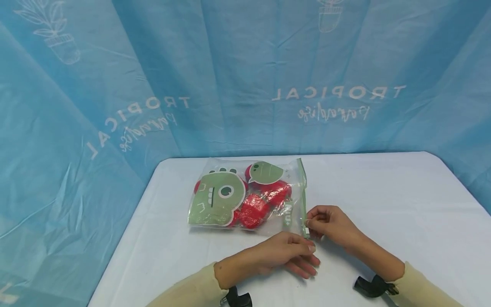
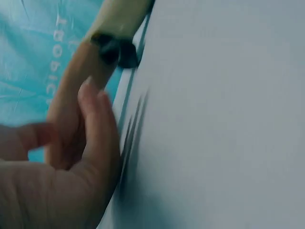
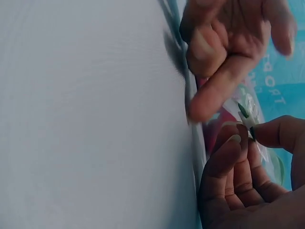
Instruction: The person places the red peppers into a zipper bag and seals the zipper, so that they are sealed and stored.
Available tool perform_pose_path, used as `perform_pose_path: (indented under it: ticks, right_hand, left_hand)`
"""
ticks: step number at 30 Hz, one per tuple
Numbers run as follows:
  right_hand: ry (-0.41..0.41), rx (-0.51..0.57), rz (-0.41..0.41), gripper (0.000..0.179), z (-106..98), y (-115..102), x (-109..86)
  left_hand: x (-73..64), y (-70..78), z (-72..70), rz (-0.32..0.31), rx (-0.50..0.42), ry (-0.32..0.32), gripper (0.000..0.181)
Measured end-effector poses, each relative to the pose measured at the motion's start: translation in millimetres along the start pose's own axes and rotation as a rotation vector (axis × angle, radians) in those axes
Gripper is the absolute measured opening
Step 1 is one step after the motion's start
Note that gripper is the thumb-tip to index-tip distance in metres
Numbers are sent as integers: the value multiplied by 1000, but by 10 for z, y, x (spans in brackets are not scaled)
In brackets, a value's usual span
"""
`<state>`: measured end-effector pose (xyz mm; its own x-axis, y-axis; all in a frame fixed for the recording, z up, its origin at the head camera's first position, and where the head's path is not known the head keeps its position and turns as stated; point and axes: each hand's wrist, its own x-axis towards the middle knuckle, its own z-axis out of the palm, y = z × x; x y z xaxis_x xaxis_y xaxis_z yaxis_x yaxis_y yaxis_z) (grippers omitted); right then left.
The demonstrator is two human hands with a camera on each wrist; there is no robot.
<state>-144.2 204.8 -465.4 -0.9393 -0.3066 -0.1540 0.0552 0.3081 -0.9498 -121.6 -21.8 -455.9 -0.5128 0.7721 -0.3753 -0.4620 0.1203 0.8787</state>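
Note:
A clear zip bag [image 1: 218,198] with a printed green cartoon dinosaur lies on the table. Inside are several red items [image 1: 254,211], whose kind I cannot tell. Along its right edge runs a green zip strip [image 1: 304,192] with a white slider [image 1: 307,231] near the lower corner. My right hand [image 1: 331,224] pinches the slider between thumb and fingers; the right wrist view shows this slider [image 3: 249,123] closely. Just below that corner hovers my left hand [image 1: 287,252], fingers extended and holding nothing. The left wrist view shows the left hand [image 2: 93,152] above the white surface.
A white-covered table [image 1: 383,183] carries the bag near its back edge. Behind and to the left hangs a blue printed curtain [image 1: 245,76]. A black device [image 1: 374,286] is strapped at each wrist, beside cream sleeves [image 1: 422,285].

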Motion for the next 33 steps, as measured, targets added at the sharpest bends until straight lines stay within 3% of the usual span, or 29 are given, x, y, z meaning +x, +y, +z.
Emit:
perform_pose_path:
  ticks: [3, 7, 10, 13, 18, 23, 33]
  right_hand:
    - [11, 9, 10, 22, 18, -8, -10]
    - [19, 23, 18, 23, 37, -28, -17]
    - [20, 21, 10, 23, 39, -27, -15]
    - [18, 10, 9, 22, 33, -13, -9]
    - [24, -6, 7, 20, 33, 19, 5]
    - [22, -6, 1, 20, 42, 5, 7]
    - [-184, -86, -55, 16, 25, -27, -25]
  left_hand:
    - [48, -94, 103, 19, -144, 112, 33]
    - [96, -169, 176, 115, -278, 318, 30]
    - [138, -192, 170, 208, -308, 451, 27]
    - [163, -196, 139, 266, -292, 537, 22]
    - [178, -179, 63, 304, -255, 586, 20]
    - [173, -161, -15, 299, -236, 599, 20]
    - [157, -142, -10, 283, -197, 615, 16]
